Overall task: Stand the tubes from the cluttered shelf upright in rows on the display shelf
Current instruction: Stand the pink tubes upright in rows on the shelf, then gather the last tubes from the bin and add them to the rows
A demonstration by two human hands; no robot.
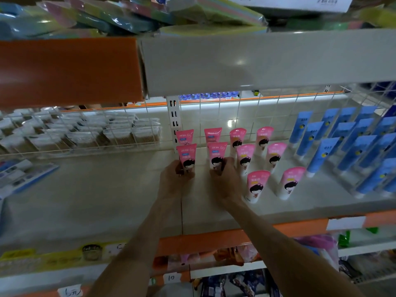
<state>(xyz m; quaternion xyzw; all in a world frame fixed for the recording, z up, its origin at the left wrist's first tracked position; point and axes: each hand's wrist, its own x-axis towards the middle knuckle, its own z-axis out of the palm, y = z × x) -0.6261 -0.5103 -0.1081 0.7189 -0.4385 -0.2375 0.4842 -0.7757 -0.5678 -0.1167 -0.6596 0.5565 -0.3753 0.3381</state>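
Head view: we look down on a pale display shelf. Our left grip is curled round the base of the leftmost pink tube, which stands upright on the shelf. Our right grip pinches the base of the neighbouring pink tube, also upright. Eight other pink tubes stand in rows behind and to the right. Blue tubes stand in rows farther right. Cotton swab packs fill a wire basket on the left.
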